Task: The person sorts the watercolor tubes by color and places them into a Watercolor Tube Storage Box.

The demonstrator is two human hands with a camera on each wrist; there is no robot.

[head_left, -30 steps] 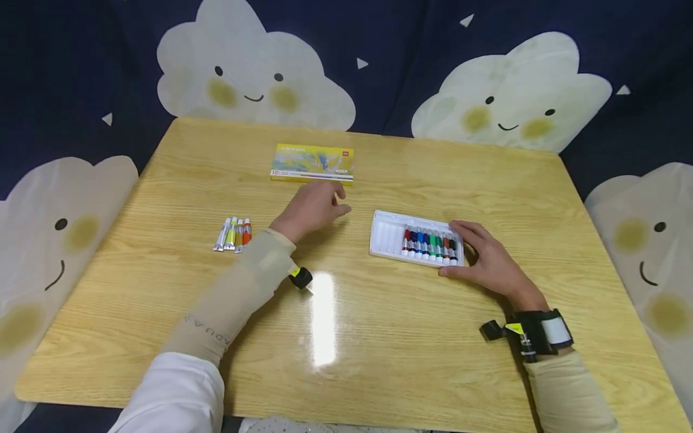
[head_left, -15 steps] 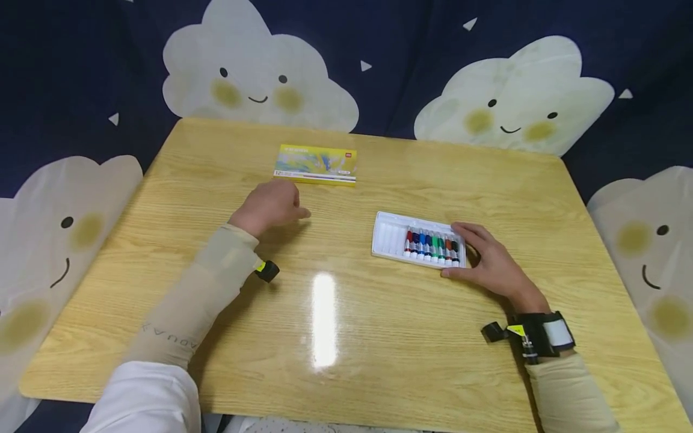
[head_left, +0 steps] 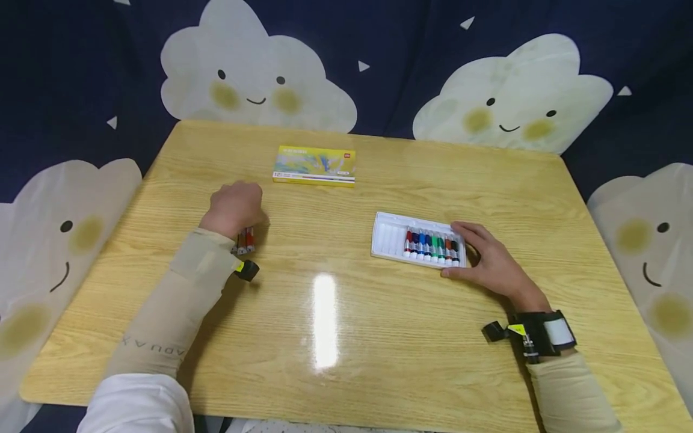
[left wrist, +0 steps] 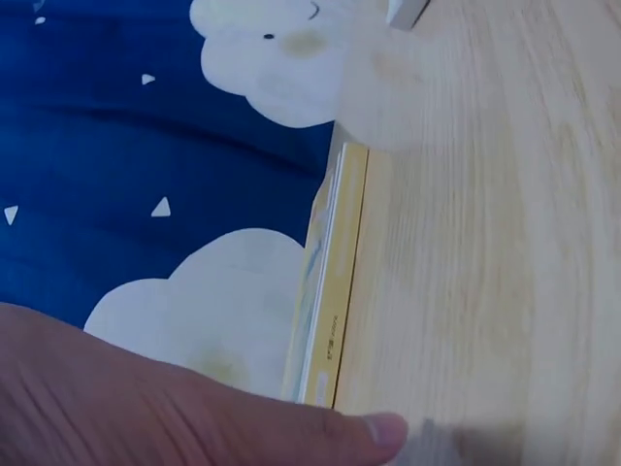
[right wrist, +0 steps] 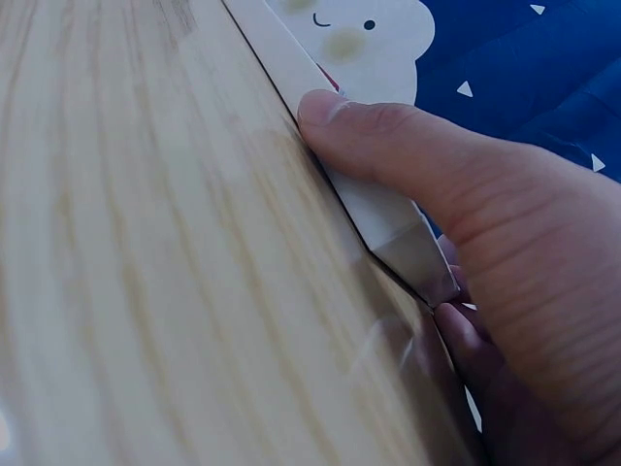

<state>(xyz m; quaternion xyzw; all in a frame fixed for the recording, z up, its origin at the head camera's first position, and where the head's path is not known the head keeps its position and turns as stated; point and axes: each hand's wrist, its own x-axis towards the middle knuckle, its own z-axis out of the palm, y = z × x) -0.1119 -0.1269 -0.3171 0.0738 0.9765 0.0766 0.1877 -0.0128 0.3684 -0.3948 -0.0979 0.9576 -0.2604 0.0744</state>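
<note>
On the left, the beige sleeve (head_left: 173, 294) carries a line of grey capital letters, turned upside down; perhaps it says AQUA, but I am not certain. The left hand (head_left: 233, 207) is low over a few small tubes (head_left: 249, 239), whose red and silver parts show beside it — its fingertips are hidden, so I cannot tell if it grasps one. Farther back on the tabletop (head_left: 379, 337) lies the yellow box (head_left: 314, 163), with lines of print and a red label too small for reading. Next comes the white tray (head_left: 388, 239), with coloured tubes (head_left: 431, 246) side by side in its right part — the right hand (head_left: 489, 260) grips that end, thumb on the near wall.
</note>
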